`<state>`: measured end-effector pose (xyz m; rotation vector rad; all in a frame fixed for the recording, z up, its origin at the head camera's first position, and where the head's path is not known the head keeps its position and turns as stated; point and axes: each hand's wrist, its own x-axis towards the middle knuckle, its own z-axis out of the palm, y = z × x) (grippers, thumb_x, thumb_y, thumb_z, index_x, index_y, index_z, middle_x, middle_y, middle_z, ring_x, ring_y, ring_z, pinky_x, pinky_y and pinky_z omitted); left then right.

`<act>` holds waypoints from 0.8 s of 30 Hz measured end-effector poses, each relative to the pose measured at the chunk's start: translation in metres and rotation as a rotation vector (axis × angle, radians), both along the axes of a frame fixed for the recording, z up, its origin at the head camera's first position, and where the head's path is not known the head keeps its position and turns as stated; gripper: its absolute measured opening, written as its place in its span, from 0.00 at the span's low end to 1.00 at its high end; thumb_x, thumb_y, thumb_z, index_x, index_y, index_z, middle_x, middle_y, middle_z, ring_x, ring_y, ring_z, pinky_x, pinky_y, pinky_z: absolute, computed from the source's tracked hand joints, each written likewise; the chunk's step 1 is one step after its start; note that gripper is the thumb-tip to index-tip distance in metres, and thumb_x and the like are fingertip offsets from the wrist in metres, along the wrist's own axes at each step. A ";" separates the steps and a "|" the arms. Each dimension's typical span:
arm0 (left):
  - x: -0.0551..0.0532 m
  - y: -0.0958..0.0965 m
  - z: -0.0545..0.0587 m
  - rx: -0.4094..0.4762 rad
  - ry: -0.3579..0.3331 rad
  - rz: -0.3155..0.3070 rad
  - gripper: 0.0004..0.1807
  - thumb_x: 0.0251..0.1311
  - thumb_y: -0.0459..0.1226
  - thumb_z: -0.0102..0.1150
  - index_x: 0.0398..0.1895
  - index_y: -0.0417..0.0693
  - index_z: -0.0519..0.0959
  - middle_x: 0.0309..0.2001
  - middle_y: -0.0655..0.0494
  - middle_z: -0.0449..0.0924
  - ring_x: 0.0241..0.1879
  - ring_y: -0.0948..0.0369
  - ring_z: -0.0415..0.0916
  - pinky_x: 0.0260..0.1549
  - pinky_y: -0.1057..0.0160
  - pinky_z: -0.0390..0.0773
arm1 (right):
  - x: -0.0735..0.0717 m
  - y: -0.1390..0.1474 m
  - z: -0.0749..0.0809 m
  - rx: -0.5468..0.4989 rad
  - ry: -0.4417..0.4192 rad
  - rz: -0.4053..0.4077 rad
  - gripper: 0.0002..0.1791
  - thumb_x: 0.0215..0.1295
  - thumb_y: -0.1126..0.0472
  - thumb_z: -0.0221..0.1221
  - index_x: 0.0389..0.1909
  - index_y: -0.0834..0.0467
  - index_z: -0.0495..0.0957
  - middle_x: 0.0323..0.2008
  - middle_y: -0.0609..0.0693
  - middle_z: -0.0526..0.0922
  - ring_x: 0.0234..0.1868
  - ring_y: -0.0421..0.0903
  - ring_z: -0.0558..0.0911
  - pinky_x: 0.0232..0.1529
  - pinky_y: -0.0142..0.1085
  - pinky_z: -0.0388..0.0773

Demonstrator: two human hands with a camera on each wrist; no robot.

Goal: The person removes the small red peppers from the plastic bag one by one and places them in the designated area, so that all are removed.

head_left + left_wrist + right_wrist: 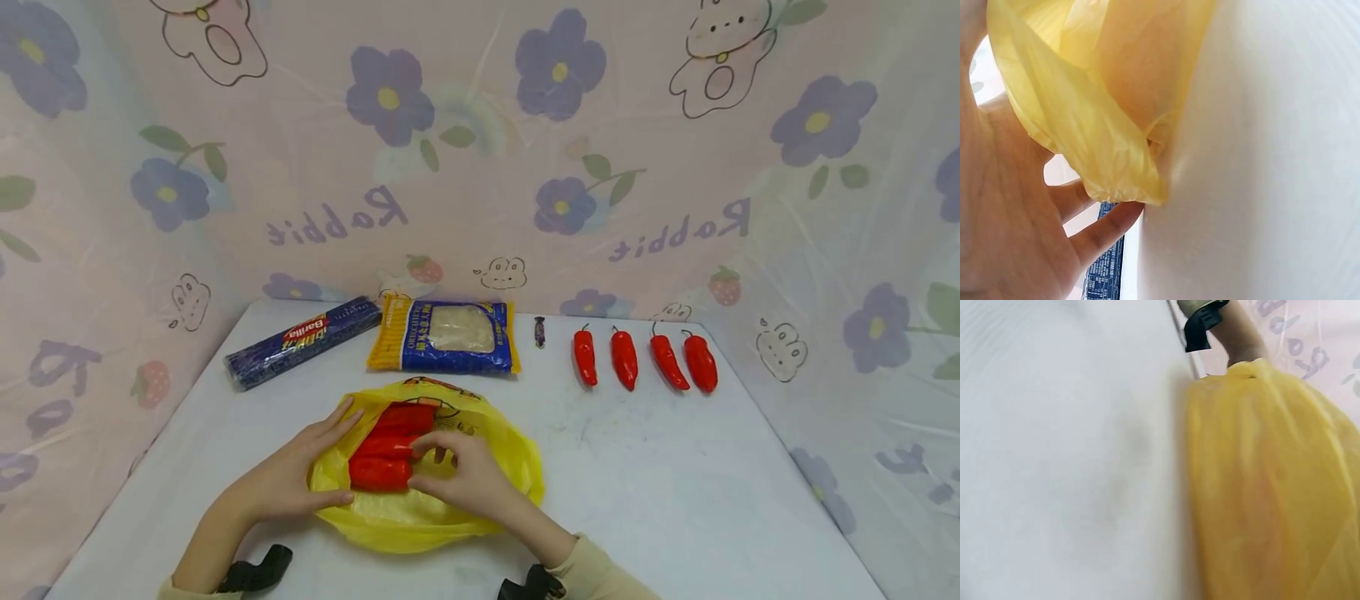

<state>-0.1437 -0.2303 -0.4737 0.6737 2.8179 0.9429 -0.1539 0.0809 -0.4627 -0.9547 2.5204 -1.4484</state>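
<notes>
A yellow plastic bag (pixel 517 454) lies with its mouth spread towards me, and several red chili peppers (pixel 378 473) are side by side inside it. My left hand (pixel 288 467) is at the bag's left rim, fingers spread and fairly straight against the plastic. In the left wrist view, yellow film (pixel 1085 125) lies across that palm and fingers. Inside the bag mouth my right hand (pixel 468 475) has curled fingers and thumb at the right end of the nearest pepper, seeming to pinch it. The right wrist view shows only the bag's side (pixel 1272 487), hiding that hand.
Behind the bag lie a blue Barilla spaghetti pack (pixel 303 342) and a blue-and-yellow pasta bag (pixel 450 358). A small dark wrapped piece (pixel 539 332) is right of them. Several red peppers (pixel 624 360) form a row at the back right. Patterned fabric (pixel 480 167) encloses the white table (pixel 675 492).
</notes>
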 end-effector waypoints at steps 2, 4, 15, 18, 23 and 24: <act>0.000 0.000 0.000 -0.005 -0.003 0.004 0.57 0.55 0.65 0.72 0.86 0.64 0.57 0.87 0.53 0.47 0.79 0.36 0.58 0.65 0.26 0.70 | 0.000 -0.002 -0.005 0.024 0.024 -0.003 0.19 0.61 0.57 0.77 0.53 0.54 0.88 0.46 0.46 0.91 0.42 0.41 0.82 0.44 0.30 0.81; 0.001 0.000 0.001 -0.006 -0.011 0.007 0.57 0.55 0.66 0.72 0.86 0.64 0.57 0.87 0.52 0.47 0.79 0.36 0.58 0.65 0.26 0.71 | 0.001 -0.004 -0.009 0.056 0.040 -0.007 0.20 0.60 0.56 0.78 0.53 0.53 0.88 0.46 0.44 0.91 0.41 0.39 0.81 0.45 0.28 0.80; 0.003 0.002 0.002 0.001 -0.013 0.007 0.57 0.54 0.66 0.72 0.85 0.63 0.59 0.87 0.53 0.46 0.79 0.35 0.58 0.65 0.26 0.70 | 0.003 -0.009 -0.025 0.125 -0.044 -0.028 0.23 0.62 0.51 0.77 0.58 0.49 0.88 0.54 0.38 0.89 0.55 0.36 0.83 0.60 0.34 0.80; 0.002 0.001 0.000 0.008 0.006 -0.006 0.57 0.55 0.65 0.73 0.85 0.63 0.59 0.87 0.53 0.46 0.79 0.35 0.58 0.65 0.26 0.70 | 0.004 -0.011 -0.029 0.126 -0.048 -0.037 0.24 0.62 0.49 0.76 0.58 0.48 0.88 0.54 0.38 0.88 0.56 0.36 0.82 0.61 0.35 0.80; 0.001 0.000 -0.003 0.015 0.024 -0.014 0.56 0.55 0.65 0.73 0.85 0.64 0.59 0.87 0.54 0.46 0.79 0.36 0.59 0.65 0.26 0.71 | 0.004 -0.013 -0.033 0.131 -0.031 -0.051 0.24 0.62 0.47 0.77 0.58 0.47 0.88 0.49 0.37 0.88 0.44 0.30 0.78 0.48 0.27 0.78; 0.001 0.000 -0.003 0.015 0.026 -0.014 0.56 0.54 0.65 0.73 0.85 0.64 0.59 0.87 0.54 0.47 0.79 0.36 0.59 0.65 0.26 0.71 | 0.004 -0.013 -0.034 0.132 -0.029 -0.054 0.24 0.62 0.47 0.76 0.58 0.47 0.88 0.48 0.37 0.88 0.42 0.30 0.77 0.46 0.26 0.77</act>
